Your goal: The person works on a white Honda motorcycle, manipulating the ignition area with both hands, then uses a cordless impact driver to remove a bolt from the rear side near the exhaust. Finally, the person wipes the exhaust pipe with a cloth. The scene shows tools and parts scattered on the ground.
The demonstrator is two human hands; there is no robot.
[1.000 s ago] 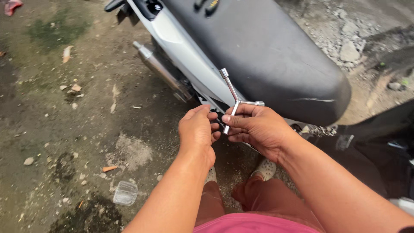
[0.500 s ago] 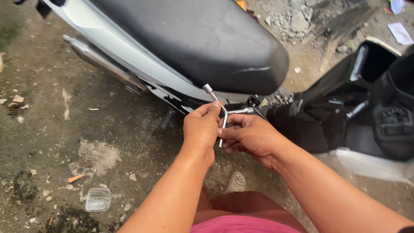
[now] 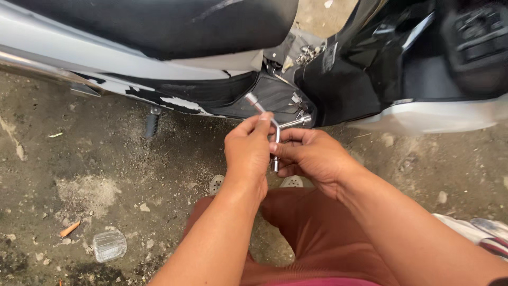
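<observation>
Steel shines between my hands: a three-armed socket wrench [image 3: 275,127], held just in front of the scooter [image 3: 174,63] and below the edge of its black seat [image 3: 174,24]. My left hand [image 3: 247,151] has its grip closed around the wrench's hub, fingers curled over the upper arm. My right hand [image 3: 312,156] pinches the lower arm, grip narrow and closed on the shaft. One arm of the wrench points at the dark side panel [image 3: 264,95]. A clear plastic lens [image 3: 109,245] lies on the dirt ground [image 3: 106,169], well apart.
</observation>
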